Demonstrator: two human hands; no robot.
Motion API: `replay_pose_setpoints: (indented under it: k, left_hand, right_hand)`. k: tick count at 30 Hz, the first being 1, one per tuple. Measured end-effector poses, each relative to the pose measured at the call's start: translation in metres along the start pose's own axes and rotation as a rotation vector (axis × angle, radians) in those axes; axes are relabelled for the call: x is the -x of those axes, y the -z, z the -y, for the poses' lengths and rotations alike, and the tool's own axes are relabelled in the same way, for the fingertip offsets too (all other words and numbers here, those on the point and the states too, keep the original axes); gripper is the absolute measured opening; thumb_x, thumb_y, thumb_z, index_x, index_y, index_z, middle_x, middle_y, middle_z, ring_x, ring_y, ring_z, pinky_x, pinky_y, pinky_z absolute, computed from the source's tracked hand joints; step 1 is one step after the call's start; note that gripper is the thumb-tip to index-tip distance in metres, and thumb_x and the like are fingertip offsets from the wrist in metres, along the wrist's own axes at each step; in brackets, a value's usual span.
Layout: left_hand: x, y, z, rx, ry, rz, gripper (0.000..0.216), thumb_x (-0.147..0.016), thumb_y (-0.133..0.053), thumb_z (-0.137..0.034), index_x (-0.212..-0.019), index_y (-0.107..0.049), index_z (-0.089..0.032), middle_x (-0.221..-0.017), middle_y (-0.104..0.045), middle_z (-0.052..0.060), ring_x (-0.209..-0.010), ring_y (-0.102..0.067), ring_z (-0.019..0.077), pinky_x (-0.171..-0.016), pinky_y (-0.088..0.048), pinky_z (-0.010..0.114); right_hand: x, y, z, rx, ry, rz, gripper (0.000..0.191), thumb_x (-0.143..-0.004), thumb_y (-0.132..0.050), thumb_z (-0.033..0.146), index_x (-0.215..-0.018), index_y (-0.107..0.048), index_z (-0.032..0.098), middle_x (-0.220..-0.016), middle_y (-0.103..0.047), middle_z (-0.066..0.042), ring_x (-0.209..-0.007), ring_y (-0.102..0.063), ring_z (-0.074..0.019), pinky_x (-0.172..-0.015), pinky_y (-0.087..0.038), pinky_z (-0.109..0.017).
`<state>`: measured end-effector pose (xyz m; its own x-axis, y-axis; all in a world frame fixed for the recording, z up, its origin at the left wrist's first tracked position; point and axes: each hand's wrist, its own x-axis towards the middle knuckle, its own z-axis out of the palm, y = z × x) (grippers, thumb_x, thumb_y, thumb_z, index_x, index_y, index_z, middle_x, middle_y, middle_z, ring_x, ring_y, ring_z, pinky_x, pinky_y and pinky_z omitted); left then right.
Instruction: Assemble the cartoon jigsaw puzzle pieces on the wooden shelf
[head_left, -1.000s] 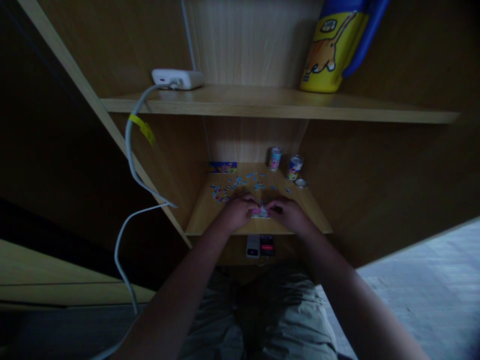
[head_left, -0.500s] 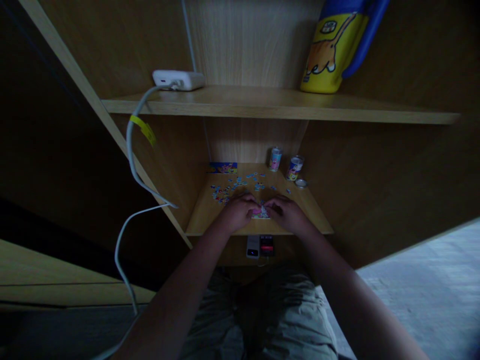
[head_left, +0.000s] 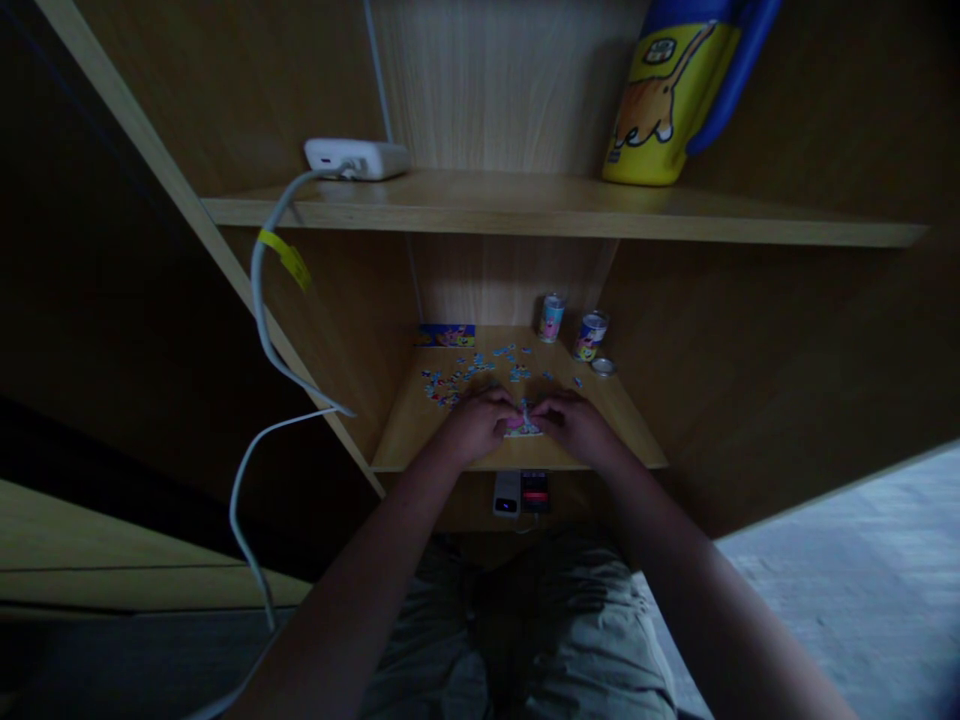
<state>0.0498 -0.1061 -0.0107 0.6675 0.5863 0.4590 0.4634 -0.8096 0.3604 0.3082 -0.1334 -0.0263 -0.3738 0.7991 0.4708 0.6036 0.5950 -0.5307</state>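
Observation:
Both hands meet over a small joined patch of jigsaw puzzle pieces near the front edge of the lower shelf. At its left side, my left hand has curled fingers, with the thumb pressed on the patch. My right hand pinches at the patch's right side; the piece between those fingertips is too small to make out fully. Loose jigsaw pieces lie scattered beyond the left hand, and more blue pieces sit behind the patch.
Two printed cans stand at the back right, beside a round metal lid. A picture card leans at the back left. Overhead, the upper shelf holds a white charger and a yellow-blue mug. A cable hangs left.
Both hands stay over the patch. The right fingertips shift very slightly; the loose pieces and cans keep their places.

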Motion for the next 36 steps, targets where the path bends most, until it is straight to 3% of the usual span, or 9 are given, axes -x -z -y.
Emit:
replay_pose_setpoints:
  k: [8, 24, 36]
  left_hand:
    - [-0.0002, 0.0002, 0.0, -0.016, 0.0, -0.003, 0.036, -0.095, -0.065, -0.002, -0.106, -0.088, -0.027, -0.111, -0.08, 0.005, -0.108, -0.074, 0.0243, -0.104, -0.058, 0.041]
    - [-0.0007, 0.0018, -0.002, -0.02, -0.006, -0.002, 0.036, -0.094, -0.064, -0.003, -0.107, -0.088, -0.027, -0.11, -0.081, 0.006, -0.107, -0.075, 0.0245, -0.102, -0.059, 0.041]
    - [-0.0006, 0.003, -0.0051, -0.035, 0.008, 0.011, 0.035, -0.093, -0.064, -0.003, -0.105, -0.087, -0.028, -0.112, -0.081, 0.005, -0.11, -0.075, 0.025, -0.105, -0.058, 0.043]
  right_hand:
    - [0.0007, -0.0008, -0.0021, 0.107, -0.03, -0.035, 0.003, -0.099, -0.083, 0.023, -0.098, -0.082, 0.026, -0.1, -0.085, -0.004, -0.098, -0.077, -0.024, -0.096, -0.056, -0.038]
    - [0.0006, 0.0009, -0.0047, -0.013, -0.12, 0.008, 0.01, -0.099, -0.077, 0.017, -0.099, -0.083, 0.025, -0.098, -0.086, -0.004, -0.089, -0.078, -0.0207, -0.087, -0.057, -0.032]
    - [0.0004, 0.0004, -0.0018, 0.047, -0.115, -0.007, 0.009, -0.098, -0.075, 0.018, -0.095, -0.08, 0.025, -0.094, -0.083, -0.003, -0.088, -0.076, -0.0209, -0.086, -0.056, -0.033]
